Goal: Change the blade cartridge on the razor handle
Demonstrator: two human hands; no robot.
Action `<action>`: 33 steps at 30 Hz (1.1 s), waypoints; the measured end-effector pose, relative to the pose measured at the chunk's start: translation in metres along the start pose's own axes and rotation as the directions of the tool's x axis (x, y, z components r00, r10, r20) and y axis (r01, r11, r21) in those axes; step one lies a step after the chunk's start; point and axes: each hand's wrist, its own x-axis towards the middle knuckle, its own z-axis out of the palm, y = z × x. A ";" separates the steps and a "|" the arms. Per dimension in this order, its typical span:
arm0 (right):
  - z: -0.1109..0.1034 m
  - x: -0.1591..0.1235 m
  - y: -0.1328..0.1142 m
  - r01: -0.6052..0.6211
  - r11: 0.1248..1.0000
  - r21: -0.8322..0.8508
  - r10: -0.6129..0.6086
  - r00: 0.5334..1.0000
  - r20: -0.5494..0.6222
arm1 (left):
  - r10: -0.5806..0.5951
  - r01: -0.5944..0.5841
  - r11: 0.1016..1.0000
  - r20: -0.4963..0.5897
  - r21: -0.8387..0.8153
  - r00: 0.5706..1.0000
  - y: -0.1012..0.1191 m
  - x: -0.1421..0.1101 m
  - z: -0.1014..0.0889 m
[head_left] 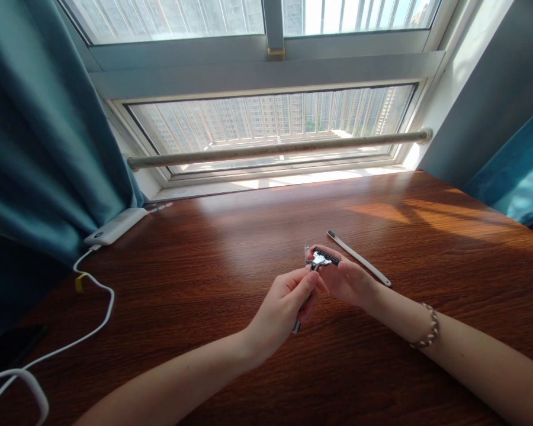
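Note:
A silver and black razor [320, 260] is held above the wooden table [231, 254]. My left hand [281, 309] is closed round its handle, whose end sticks out below the palm. My right hand [347, 278] pinches the razor's head between thumb and fingers. A beaded bracelet [429, 329] circles my right wrist. A slim white toothbrush-like stick [359, 258] lies on the table just behind my right hand.
A white power bank [115, 226] lies at the table's back left, with a white cable [77, 331] trailing toward the front left. Teal curtains [39, 136] hang at the left and right. A window with a horizontal rail [275, 148] runs along the back.

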 end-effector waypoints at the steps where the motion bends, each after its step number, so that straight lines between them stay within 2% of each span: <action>1: 0.000 0.000 0.000 -0.001 1.000 0.008 0.001 1.000 -0.003 | -0.001 0.001 1.000 -0.003 0.004 1.000 0.000 0.000 0.001; 14: -0.002 0.000 0.001 -0.038 0.998 0.052 0.036 0.999 0.035 | 0.002 0.000 0.996 -0.019 0.085 1.000 0.000 0.001 0.000; 22: -0.002 0.002 0.001 -0.006 0.998 0.056 0.003 0.999 0.054 | 0.004 -0.001 0.993 -0.026 0.120 1.000 -0.002 0.000 0.000; 26: -0.001 0.003 0.000 0.002 1.000 0.026 -0.004 0.997 0.075 | -0.012 0.013 0.996 -0.012 0.085 1.000 0.000 -0.001 0.000; 33: 0.002 0.001 -0.006 0.009 1.000 -0.014 -0.008 1.000 0.030 | -0.037 0.038 0.999 -0.005 0.016 0.999 0.003 -0.002 0.001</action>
